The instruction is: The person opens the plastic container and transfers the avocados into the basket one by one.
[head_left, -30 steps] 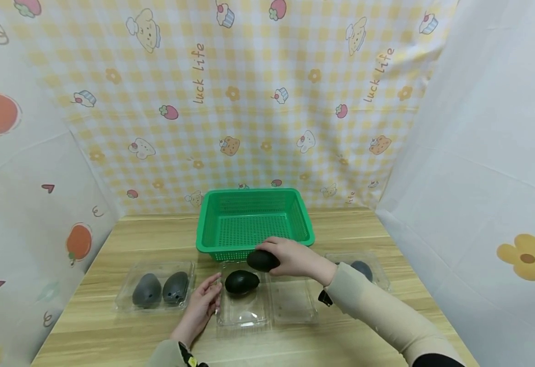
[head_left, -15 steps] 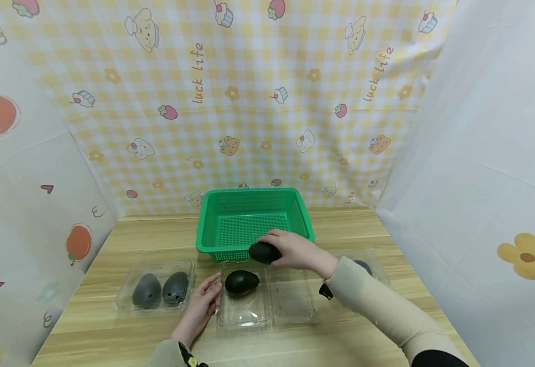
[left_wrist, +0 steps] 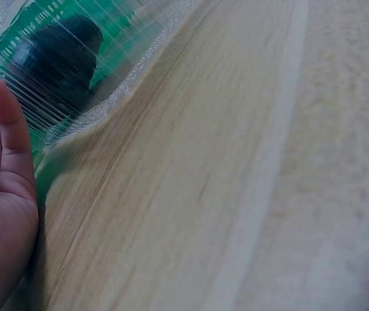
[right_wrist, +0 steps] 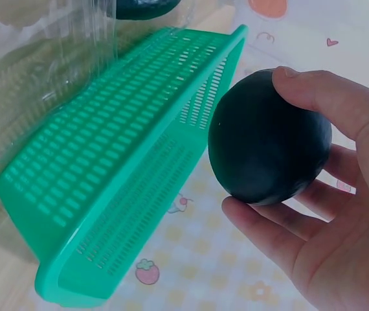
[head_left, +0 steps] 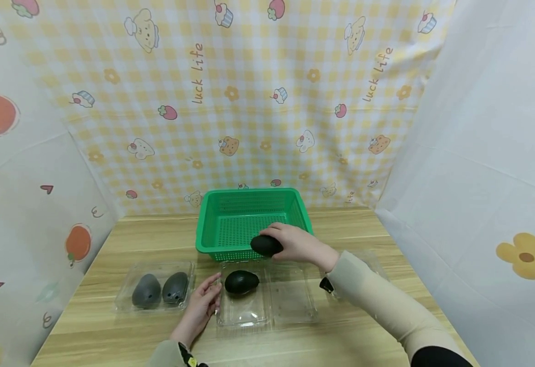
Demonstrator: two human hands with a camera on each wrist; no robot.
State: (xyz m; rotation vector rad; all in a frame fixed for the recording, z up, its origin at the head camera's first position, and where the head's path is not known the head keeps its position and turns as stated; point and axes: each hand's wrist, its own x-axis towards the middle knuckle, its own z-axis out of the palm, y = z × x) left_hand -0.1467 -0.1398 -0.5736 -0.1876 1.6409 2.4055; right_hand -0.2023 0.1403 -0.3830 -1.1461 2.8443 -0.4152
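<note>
My right hand (head_left: 295,243) grips a dark avocado (head_left: 266,245) over the front rim of the green basket (head_left: 255,250). In the right wrist view the thumb is on one side of the avocado (right_wrist: 268,136) and the fingers are on the other. A second avocado (head_left: 242,282) lies on its side in the left half of an opened clear plastic clamshell box (head_left: 244,317). Against that box's left wall rests my left hand (head_left: 202,305), its fingers (left_wrist: 13,133) fairly straight along the outside.
To the left, another clear box (head_left: 125,300) contains two greyish avocados (head_left: 146,291). The opened box's lid half (head_left: 292,300) lies flat at its right. Behind the right forearm, a further clear box (head_left: 377,262) is mostly hidden. Patterned cloth (head_left: 267,127) hangs behind the wooden table (head_left: 157,234).
My right hand has moved up and slightly right with the avocado, from above the opened box to over the basket's front rim. The left hand stays in place.
</note>
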